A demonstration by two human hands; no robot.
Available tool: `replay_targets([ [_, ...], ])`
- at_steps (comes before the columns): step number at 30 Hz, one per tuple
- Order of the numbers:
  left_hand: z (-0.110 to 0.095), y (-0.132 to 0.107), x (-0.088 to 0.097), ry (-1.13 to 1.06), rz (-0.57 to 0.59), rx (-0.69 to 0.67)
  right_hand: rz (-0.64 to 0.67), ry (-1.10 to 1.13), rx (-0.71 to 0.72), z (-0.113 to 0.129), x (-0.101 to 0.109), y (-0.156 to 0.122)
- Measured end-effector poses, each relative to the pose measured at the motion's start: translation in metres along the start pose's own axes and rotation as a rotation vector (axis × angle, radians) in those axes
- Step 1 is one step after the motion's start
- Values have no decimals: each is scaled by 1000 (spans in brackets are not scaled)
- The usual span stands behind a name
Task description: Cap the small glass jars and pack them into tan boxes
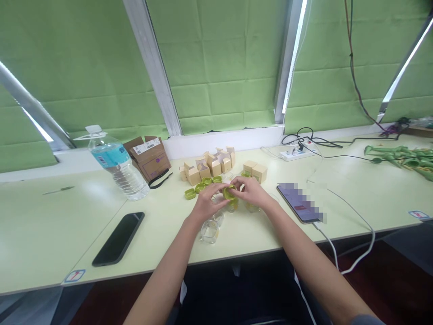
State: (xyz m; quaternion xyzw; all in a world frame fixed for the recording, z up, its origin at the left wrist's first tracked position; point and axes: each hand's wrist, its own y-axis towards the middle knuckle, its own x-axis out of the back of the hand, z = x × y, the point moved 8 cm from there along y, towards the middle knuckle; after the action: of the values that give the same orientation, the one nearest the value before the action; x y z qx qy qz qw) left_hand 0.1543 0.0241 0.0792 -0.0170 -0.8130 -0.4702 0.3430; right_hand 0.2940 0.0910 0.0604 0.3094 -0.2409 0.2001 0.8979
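Observation:
In front of me, both hands are closed on a small olive-green square lid (230,193), which is tilted up. My left hand (210,201) grips its left side, and my right hand (249,189) has its fingers at the upper right rim. Several matching green lids (190,194) lie in a row beyond my left hand. Clear plastic containers (210,231) stand near my left wrist, and others sit partly hidden under my hands. Behind them are several small open tan boxes (204,168). Two closed boxes (259,172) rest past my right hand.
A water bottle (118,167) and a brown carton (149,158) stand at the back left. One black phone (118,239) lies left; another phone (299,203) with a white cable lies right. A power strip (297,151) and green plastic pieces (406,158) are farther right.

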Motion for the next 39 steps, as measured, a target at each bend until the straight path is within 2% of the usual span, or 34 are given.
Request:
replay_targets([
  [25, -4, 0, 5, 33, -61, -24, 43, -69, -6, 3, -2, -1],
  [39, -2, -2, 4, 36, -56, 3, 39, -88, 4, 3, -2, -1],
])
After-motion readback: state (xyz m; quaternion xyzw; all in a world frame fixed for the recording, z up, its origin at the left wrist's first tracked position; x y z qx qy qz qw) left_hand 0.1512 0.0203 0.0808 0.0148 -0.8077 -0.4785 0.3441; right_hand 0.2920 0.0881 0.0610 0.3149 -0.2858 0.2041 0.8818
